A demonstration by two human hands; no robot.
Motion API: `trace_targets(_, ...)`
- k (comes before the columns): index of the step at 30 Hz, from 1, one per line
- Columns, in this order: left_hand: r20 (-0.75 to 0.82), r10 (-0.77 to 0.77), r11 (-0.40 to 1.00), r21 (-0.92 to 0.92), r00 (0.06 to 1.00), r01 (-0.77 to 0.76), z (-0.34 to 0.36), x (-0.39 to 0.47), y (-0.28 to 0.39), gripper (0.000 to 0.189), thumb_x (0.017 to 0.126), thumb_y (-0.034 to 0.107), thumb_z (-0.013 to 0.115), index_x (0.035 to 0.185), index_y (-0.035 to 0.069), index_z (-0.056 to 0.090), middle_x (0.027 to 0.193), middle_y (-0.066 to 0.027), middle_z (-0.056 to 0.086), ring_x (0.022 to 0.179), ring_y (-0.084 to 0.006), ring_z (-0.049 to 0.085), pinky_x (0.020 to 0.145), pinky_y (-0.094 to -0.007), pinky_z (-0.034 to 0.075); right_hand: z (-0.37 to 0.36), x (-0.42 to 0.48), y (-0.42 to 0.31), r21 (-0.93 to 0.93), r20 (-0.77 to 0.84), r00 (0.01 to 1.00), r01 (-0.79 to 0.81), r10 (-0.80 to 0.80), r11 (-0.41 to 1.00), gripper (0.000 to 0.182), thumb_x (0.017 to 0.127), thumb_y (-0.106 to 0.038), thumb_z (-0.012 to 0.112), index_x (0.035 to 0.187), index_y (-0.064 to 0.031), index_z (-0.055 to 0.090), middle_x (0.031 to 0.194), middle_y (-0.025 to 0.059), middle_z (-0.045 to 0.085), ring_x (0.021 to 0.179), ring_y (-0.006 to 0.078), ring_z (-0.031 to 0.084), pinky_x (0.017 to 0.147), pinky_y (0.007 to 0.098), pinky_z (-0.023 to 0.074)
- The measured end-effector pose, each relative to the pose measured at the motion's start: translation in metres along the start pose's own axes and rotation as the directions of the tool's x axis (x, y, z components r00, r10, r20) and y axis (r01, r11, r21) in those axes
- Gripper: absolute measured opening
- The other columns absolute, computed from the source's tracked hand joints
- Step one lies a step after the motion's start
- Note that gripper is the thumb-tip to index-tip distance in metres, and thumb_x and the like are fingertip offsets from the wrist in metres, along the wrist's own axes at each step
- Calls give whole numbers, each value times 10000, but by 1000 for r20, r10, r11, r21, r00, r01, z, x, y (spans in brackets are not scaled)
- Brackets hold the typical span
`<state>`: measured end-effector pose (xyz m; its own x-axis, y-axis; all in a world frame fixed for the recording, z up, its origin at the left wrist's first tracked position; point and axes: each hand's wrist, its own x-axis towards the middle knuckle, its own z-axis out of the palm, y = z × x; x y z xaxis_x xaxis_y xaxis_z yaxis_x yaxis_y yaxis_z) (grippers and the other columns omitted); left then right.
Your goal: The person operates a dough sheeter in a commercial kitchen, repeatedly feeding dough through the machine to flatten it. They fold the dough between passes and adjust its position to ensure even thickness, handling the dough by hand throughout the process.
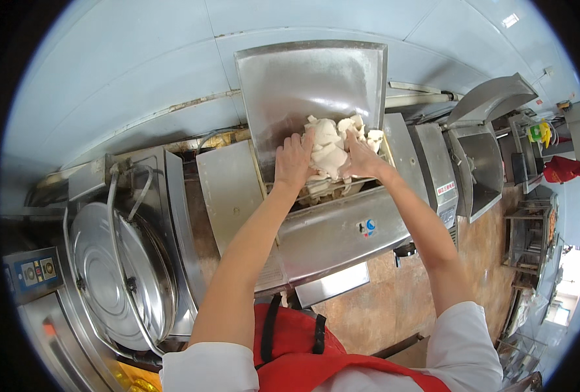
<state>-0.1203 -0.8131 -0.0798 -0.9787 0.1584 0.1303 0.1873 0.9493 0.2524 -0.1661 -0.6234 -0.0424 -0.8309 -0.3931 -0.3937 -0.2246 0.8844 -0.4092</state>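
Observation:
A lumpy pile of pale dough (326, 147) is heaped at the open top of a stainless steel dough machine (339, 235). My left hand (294, 159) presses against the pile's left side, its fingers spread along it. On the opposite side, my right hand (363, 159) grips the dough with the thumb up near the top. More torn pieces lie lower in the opening, partly under the pile. Behind the dough stands the machine's raised metal lid (309, 78). How far the dough reaches down inside is hidden.
On the left sits a round-lidded steel cooker (106, 274) with tubular bars, beside a control panel (40, 269). To the right is another steel machine with an open hopper (481, 166). A rack (530, 235) stands farther right on the brown floor (383, 304).

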Motion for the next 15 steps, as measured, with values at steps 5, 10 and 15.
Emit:
trace_targets(5,-33,32,995,-98,999,-35,3,-5,-5,1068,529,315,843,1379,92,235,1019,-102,466,915,-255,502,763,-343,478,20,3,-1,-32,-181,983,-29,23,999,1072,486,-324,876,1271,76,265,1088,266,568,1075,415,514,976,427,354)
trace_targets(10,-45,89,922,-374,995,-99,-5,-13,-10,1069,501,207,854,1375,75,253,1076,-133,487,957,-311,508,845,-384,461,54,1,-1,-355,-450,892,-139,-38,925,916,532,-248,859,1222,37,327,991,206,595,1009,357,554,919,396,409)
trace_targets(15,57,32,968,-251,998,-16,-10,-6,-3,1026,522,159,841,1367,79,265,1073,-133,498,963,-312,521,833,-386,470,33,12,6,-280,-326,944,-44,-52,959,760,577,-163,813,1180,22,388,969,194,593,959,330,576,841,396,447)
